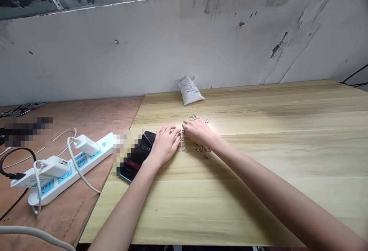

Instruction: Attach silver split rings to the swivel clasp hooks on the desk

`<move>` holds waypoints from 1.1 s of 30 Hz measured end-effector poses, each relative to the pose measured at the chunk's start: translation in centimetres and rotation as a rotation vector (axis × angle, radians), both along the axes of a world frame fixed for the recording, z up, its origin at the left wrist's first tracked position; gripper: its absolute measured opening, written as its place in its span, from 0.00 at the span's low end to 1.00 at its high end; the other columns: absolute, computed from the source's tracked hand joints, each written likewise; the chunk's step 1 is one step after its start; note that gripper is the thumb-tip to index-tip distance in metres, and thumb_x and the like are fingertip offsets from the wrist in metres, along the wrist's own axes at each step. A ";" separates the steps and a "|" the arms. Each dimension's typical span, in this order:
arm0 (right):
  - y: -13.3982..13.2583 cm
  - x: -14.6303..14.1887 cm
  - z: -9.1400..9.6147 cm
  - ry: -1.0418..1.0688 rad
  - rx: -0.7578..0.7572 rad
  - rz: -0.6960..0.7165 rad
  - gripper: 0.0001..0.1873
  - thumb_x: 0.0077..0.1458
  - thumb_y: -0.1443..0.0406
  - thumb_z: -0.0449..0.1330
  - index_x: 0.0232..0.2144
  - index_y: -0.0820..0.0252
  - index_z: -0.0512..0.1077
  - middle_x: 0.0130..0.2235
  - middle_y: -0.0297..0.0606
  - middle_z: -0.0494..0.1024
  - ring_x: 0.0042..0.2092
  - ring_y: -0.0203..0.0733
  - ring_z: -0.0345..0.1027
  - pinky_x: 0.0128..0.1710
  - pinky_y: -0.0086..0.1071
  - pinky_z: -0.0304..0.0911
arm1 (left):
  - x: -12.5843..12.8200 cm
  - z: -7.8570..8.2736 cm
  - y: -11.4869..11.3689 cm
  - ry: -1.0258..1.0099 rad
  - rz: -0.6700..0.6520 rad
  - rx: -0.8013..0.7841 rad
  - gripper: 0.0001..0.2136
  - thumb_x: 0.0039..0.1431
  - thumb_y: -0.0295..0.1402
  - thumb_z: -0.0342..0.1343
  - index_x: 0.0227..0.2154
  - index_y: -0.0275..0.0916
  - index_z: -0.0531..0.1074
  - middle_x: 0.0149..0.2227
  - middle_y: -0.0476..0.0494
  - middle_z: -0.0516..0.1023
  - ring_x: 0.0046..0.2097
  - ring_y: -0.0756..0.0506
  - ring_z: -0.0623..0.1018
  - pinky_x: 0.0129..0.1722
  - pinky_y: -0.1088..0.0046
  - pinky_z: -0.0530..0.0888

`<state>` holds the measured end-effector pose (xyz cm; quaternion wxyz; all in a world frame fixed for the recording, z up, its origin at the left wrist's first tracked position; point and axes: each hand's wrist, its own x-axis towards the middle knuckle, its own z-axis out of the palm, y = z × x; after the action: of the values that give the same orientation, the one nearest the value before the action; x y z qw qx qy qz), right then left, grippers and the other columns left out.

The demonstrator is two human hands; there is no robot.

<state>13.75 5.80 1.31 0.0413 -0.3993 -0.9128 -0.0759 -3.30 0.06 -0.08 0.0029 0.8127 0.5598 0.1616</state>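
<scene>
My left hand [166, 143] lies over the table beside the phone, fingers stretched out and slightly spread, the index fingertip close to a small metal piece between the hands. My right hand [197, 130] is closed in a pinch at that same spot; what its fingertips hold is too small to make out. Just right of my left thumb, several metal rings [183, 148] are laid out on the wood. A loose pile of small metal rings or clasps [203, 151] sits under and below my right wrist. Beyond the right hand is another little heap of metal clasps [194, 116].
The phone [135, 159], its screen showing running digits, lies left of my left hand. A white printed bag [191, 91] rests near the wall. On the brown board at left is a white power strip [71, 174] with chargers and cables. The light wooden table [273, 136] extends rightward.
</scene>
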 end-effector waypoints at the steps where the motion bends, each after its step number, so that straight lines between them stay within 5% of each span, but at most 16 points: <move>1: 0.0 0.2 -0.3 0.018 0.007 -0.009 0.14 0.63 0.71 0.49 0.35 0.64 0.75 0.36 0.45 0.77 0.36 0.41 0.70 0.28 0.31 0.49 | 0.0 0.0 0.0 -0.016 -0.005 -0.002 0.14 0.67 0.34 0.46 0.51 0.43 0.71 0.54 0.40 0.72 0.57 0.39 0.69 0.56 0.54 0.65; 8: -1.5 2.5 -1.2 0.115 0.028 -0.026 0.15 0.67 0.67 0.47 0.36 0.61 0.74 0.37 0.39 0.77 0.34 0.37 0.67 0.27 0.33 0.43 | 0.5 0.8 -0.4 -0.149 -0.043 0.023 0.13 0.65 0.32 0.51 0.51 0.41 0.71 0.52 0.41 0.74 0.55 0.40 0.70 0.56 0.56 0.64; 15: -4.3 2.7 -0.6 0.248 0.035 -0.054 0.15 0.66 0.67 0.49 0.37 0.61 0.75 0.35 0.37 0.76 0.34 0.35 0.66 0.27 0.32 0.43 | 1.2 1.1 -0.9 -0.271 -0.082 0.104 0.05 0.63 0.36 0.56 0.35 0.44 0.77 0.45 0.48 0.78 0.51 0.43 0.73 0.63 0.51 0.54; 26: -5.4 3.6 -0.7 0.389 0.069 -0.038 0.15 0.65 0.67 0.49 0.36 0.60 0.76 0.34 0.37 0.77 0.33 0.34 0.66 0.27 0.30 0.44 | 1.1 1.6 -0.8 -0.340 -0.141 0.114 0.02 0.60 0.35 0.60 0.33 0.45 0.78 0.43 0.49 0.79 0.52 0.44 0.73 0.63 0.51 0.54; 33: -5.9 4.0 -0.9 0.636 -0.057 -0.004 0.09 0.59 0.64 0.55 0.35 0.59 0.76 0.36 0.35 0.76 0.26 0.30 0.61 0.27 0.28 0.48 | 1.5 2.0 -1.2 -0.374 -0.156 0.196 0.02 0.59 0.34 0.61 0.32 0.46 0.78 0.44 0.48 0.78 0.54 0.43 0.72 0.63 0.54 0.57</move>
<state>17.76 -0.15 0.38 0.3131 -0.4060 -0.8550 0.0782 -1.82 -1.16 1.97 0.0399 0.8058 0.4667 0.3623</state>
